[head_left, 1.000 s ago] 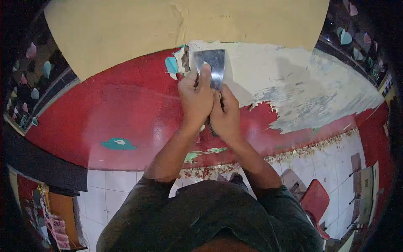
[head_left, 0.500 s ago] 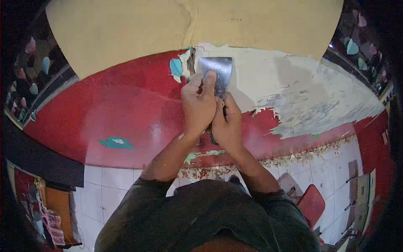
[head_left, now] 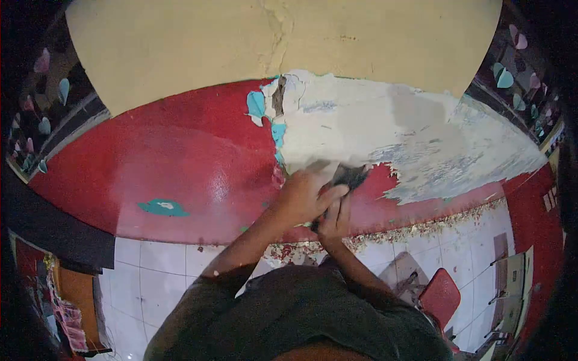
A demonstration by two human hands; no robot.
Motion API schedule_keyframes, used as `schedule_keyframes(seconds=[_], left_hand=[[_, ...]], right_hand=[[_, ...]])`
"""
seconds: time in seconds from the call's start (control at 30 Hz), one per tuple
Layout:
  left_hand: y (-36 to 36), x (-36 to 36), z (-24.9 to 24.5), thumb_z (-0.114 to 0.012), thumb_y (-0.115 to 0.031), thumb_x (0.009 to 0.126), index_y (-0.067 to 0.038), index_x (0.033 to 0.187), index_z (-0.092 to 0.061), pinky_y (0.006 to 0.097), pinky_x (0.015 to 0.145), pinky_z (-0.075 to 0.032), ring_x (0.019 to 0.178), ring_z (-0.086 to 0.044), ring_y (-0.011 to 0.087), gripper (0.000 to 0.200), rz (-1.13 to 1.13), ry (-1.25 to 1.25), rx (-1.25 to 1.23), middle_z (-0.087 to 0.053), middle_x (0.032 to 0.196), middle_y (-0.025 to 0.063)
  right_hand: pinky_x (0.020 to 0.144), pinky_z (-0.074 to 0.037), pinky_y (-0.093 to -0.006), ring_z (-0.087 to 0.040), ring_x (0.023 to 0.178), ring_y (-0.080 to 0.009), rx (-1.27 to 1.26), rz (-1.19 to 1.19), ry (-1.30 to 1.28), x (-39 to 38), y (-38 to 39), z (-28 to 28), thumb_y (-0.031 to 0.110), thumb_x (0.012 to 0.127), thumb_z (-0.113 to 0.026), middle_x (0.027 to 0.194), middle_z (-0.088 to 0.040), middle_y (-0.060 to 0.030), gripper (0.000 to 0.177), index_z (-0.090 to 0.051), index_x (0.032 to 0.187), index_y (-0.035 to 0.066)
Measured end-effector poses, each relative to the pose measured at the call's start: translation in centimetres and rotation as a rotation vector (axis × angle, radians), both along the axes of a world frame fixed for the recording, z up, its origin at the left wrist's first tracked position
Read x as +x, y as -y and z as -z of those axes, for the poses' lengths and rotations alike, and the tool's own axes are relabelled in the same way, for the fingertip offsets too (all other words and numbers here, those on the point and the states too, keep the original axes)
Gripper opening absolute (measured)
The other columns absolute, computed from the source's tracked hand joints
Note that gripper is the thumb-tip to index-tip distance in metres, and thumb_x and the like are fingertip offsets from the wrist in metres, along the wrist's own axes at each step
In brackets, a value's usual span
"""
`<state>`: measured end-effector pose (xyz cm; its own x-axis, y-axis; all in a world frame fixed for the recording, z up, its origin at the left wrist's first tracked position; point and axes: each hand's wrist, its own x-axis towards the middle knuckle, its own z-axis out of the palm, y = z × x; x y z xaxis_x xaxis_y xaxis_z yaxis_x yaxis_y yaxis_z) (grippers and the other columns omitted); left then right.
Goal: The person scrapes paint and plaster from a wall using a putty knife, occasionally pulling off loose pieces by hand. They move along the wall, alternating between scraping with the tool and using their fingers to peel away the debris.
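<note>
My right hand (head_left: 336, 221) is closed round the handle of a paint scraper, low on the wall in front of me. The scraper's blade (head_left: 351, 175) looks dark and tilted, near the lower border of the stripped white area (head_left: 361, 129). My left hand (head_left: 306, 195) grips the blade end, its thumb on the near face; its other fingers are blurred and partly hidden. Red paint (head_left: 192, 141) covers the wall to the left, and a ragged red remnant (head_left: 380, 180) sits just right of the blade. A loose blue-backed paint flap (head_left: 256, 104) hangs beside a brown crack (head_left: 279, 96).
Paint chips (head_left: 421, 231) litter the white tiled floor (head_left: 159, 259) along the wall's foot. A red chair (head_left: 441, 298) stands at lower right. Beige wall (head_left: 180, 42) is above, and leaf-shaped decorations (head_left: 503, 76) hang at both sides.
Both hands and the scraper have come down from near the crack's top. The blade has turned from shiny and upright to dark and tilted. Another blue strip and more white surface show below the crack.
</note>
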<state>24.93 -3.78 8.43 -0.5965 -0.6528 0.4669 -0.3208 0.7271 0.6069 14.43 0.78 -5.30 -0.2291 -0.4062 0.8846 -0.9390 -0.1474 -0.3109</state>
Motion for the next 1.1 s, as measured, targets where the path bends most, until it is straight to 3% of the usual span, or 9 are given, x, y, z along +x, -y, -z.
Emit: schedule_keyframes(seconds=[0.13,0.27,0.37,0.47,0.6,0.8,0.87,0.97,1.1], left_hand=[[0.5,2.2,-0.7,-0.058,-0.023,0.084,0.000,0.095,-0.063,0.0412,0.078,-0.047,0.090,-0.061,0.0346,0.026,-0.238,-0.463,-0.314,-0.063,0.094,0.0171],[2.4,-0.1,-4.1,-0.056,-0.034,0.083,0.008,0.123,-0.043,0.0551,0.102,-0.021,0.124,-0.032,0.0447,0.059,-0.487,-0.648,-0.777,-0.037,0.132,0.0276],[3.2,-5.4,-3.7,-0.056,-0.043,0.082,0.012,0.132,-0.026,0.0591,0.106,-0.001,0.134,-0.014,0.0427,0.080,-0.678,-0.197,-0.547,-0.019,0.142,0.0299],[0.4,-9.1,-2.9,-0.055,-0.049,0.080,0.004,0.135,-0.031,0.0617,0.105,-0.001,0.136,-0.016,0.0390,0.080,-0.149,-0.072,-0.682,-0.021,0.145,0.0239],[-1.9,-9.6,-3.4,-0.054,-0.049,0.081,-0.009,0.136,-0.037,0.0653,0.103,-0.004,0.136,-0.020,0.0324,0.070,-0.090,-0.012,-0.844,-0.025,0.146,0.0155],[6.1,-3.6,-3.3,-0.052,-0.040,0.086,-0.001,0.133,-0.039,0.0623,0.104,-0.008,0.133,-0.021,0.0413,0.062,-0.591,0.033,-0.881,-0.028,0.141,0.0234],[5.8,-1.7,-3.3,-0.051,-0.037,0.087,0.004,0.134,-0.034,0.0588,0.106,-0.006,0.133,-0.016,0.0456,0.064,-0.891,-0.111,-1.021,-0.026,0.141,0.0275],[-0.4,-4.9,-9.0,-0.047,-0.034,0.089,0.007,0.135,-0.028,0.0555,0.108,-0.004,0.133,-0.012,0.0474,0.065,-1.059,-0.622,-1.110,-0.023,0.140,0.0313],[5.4,-11.4,-4.1,-0.047,-0.035,0.088,0.009,0.136,-0.025,0.0576,0.107,-0.005,0.134,-0.013,0.0443,0.069,-0.944,-0.338,-0.894,-0.021,0.141,0.0310]], right_hand=[[0.065,-0.048,-0.0432,-0.061,0.081,-0.0374,1.024,-0.471,0.308,-6.6,-8.6,8.9,0.022,0.090,-0.050,0.088,-0.060,-0.0250,0.029,-0.051,0.108,-0.001],[0.056,-0.047,-0.0441,-0.060,0.072,-0.0391,1.169,-0.339,0.341,-11.7,-16.7,18.2,0.022,0.088,-0.053,0.075,-0.059,-0.0231,0.021,-0.054,0.088,0.001],[0.056,-0.047,-0.0432,-0.061,0.074,-0.0377,0.969,-0.210,0.186,-16.6,-19.2,28.5,0.024,0.087,-0.055,0.073,-0.059,-0.0226,0.024,-0.054,0.080,0.000],[0.056,-0.047,-0.0435,-0.060,0.071,-0.0371,1.071,-0.070,0.600,-22.4,-21.8,39.6,0.024,0.087,-0.054,0.071,-0.059,-0.0220,0.025,-0.054,0.078,0.000],[0.058,-0.052,-0.0421,-0.062,0.057,-0.0301,1.227,-0.136,-0.068,-27.5,-24.4,35.6,0.026,0.087,-0.046,0.058,-0.058,-0.0154,0.029,-0.055,0.079,0.000],[0.052,-0.050,-0.0350,-0.062,0.061,-0.0250,1.384,0.009,0.824,-31.8,-29.6,26.4,0.028,0.085,-0.053,0.067,-0.060,-0.0140,0.028,-0.055,0.080,0.001],[0.053,-0.047,-0.0423,-0.060,0.064,-0.0286,1.168,0.008,-0.034,-37.6,-36.2,40.8,0.024,0.083,-0.051,0.068,-0.060,-0.0145,0.024,-0.060,0.075,0.004],[0.055,-0.047,-0.0432,-0.059,0.065,-0.0286,1.468,-0.096,0.124,-38.7,-39.6,38.5,0.024,0.082,-0.051,0.069,-0.060,-0.0141,0.023,-0.060,0.076,0.004],[0.056,-0.047,-0.0443,-0.058,0.066,-0.0287,1.610,-0.218,0.108,-40.5,-41.1,38.2,0.025,0.081,-0.052,0.069,-0.060,-0.0136,0.022,-0.060,0.077,0.005]])
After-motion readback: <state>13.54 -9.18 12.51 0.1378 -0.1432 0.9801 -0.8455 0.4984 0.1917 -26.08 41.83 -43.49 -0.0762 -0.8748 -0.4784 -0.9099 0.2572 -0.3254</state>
